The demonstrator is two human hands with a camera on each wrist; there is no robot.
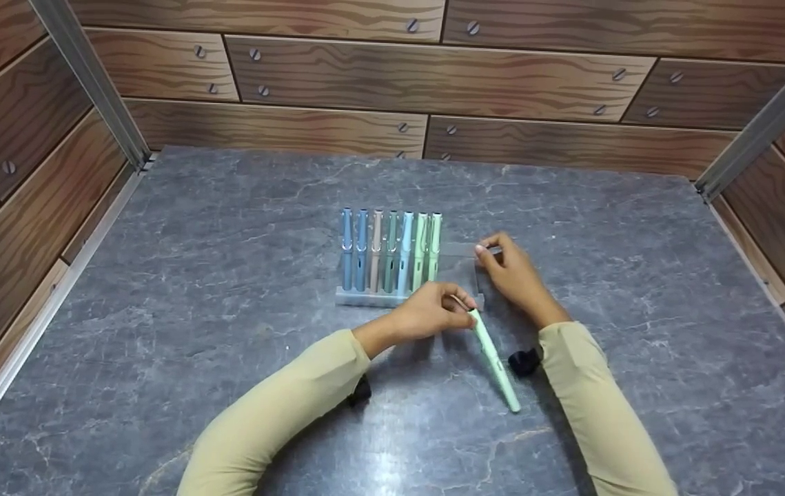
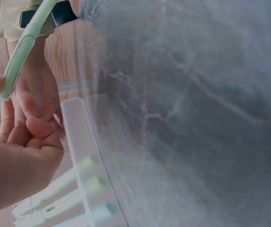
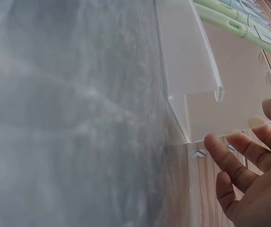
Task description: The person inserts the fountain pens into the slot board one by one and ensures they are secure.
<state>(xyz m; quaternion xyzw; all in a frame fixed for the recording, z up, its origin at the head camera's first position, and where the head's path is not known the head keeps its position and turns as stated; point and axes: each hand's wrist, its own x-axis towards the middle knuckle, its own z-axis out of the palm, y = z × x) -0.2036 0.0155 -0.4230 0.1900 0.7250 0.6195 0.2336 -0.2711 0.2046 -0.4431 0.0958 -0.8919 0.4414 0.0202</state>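
Note:
A clear pen stand (image 1: 368,298) holds several upright clip pens in blue, brown, dark green, light blue and light green, with bare panel at its right end. My left hand (image 1: 426,311) pinches a light green pen (image 1: 495,365) at its cap end, in front of the stand. The pen slants down toward the front right; its clip shows in the left wrist view. At the stand's right edge, my right hand (image 1: 515,274) holds the clear panel (image 3: 234,94) between thumb and fingers. In the right wrist view the lower fingers are spread beside that edge.
A grey marbled table (image 1: 178,289) lies under everything. Wood-patterned walls (image 1: 364,76) with metal corner posts enclose its back and sides. Black wrist cameras show at the right cuff (image 1: 524,362) and under the left sleeve (image 1: 282,393).

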